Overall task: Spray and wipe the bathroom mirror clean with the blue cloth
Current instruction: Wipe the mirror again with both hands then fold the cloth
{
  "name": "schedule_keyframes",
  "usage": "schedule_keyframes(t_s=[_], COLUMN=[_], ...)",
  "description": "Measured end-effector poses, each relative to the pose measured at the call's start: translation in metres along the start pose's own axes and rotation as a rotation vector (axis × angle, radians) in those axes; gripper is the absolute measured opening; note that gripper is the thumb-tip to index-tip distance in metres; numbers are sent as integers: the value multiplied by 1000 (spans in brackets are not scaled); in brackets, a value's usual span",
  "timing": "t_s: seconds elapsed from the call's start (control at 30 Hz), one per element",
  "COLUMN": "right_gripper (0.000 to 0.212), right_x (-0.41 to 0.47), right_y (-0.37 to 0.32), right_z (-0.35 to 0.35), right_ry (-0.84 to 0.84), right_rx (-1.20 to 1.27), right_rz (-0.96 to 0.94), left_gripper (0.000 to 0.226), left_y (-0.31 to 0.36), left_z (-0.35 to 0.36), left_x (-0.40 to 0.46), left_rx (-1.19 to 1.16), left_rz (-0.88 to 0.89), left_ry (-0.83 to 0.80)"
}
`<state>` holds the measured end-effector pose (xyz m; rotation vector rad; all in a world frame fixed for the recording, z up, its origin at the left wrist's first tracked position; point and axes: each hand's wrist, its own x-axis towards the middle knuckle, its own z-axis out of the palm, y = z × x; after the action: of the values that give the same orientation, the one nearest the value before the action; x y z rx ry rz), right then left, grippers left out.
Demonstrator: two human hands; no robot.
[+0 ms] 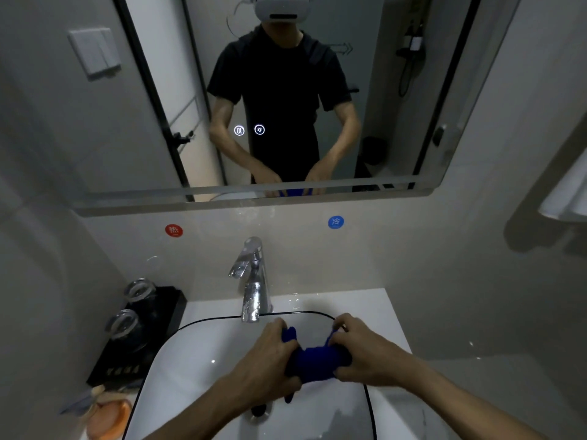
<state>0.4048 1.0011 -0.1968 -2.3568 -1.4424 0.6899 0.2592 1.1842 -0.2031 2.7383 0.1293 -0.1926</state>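
1. The left hand (270, 357) and the right hand (359, 350) are both clamping the blue cloth (317, 360), one at each end, fingers curled round it; the hands themselves are sitting just apart, with the bunched cloth bridging them.
2. The cloth is hanging over the white basin (203, 360), in front of the chrome tap (252, 281) and above the drain (whether it is wet cannot be told).
3. Handling, as a judgement: the cloth is looking soft, limp and light, crumpling into a thick wad with loose corners poking out near the fingers; it is likely best taken flat in one palm, folded into a pad, so that a broad face is meeting the glass.
4. The mirror (397, 106) is standing above the basin, its lower edge running just over the red sticker (173, 230) and blue sticker (335, 222) on the wall.
5. Room for moving: the tap is rising between hands and mirror, so a lift is probably needing to go up and over it; two glass cups (133, 309) on a black tray (158, 315) are crowding the left of the worktop (349, 300), while the right side is offering more clearance.
6. No spray bottle is showing in view.
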Motion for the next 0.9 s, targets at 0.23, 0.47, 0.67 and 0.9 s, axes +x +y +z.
schedule_keyframes(t_s=[0.23,0.47,0.67,0.9], right_gripper=[18,34,36,21], right_x=[-31,-49,-74,-76], right_y=[10,-7,-31,-52], right_z=[-115,-299,-459,-609], right_ry=[141,559,884,1311], right_rx=[502,611,483,-16], right_rz=[-3,-229,-498,-579], left_gripper=[29,38,40,30], left_y=[24,107,192,260], left_z=[-99,-272,-412,-544], left_x=[29,93,141,183], left_rx=[-512,-625,-371,184], left_rz=[-4,275,541,588], left_ry=[101,512,840,1150])
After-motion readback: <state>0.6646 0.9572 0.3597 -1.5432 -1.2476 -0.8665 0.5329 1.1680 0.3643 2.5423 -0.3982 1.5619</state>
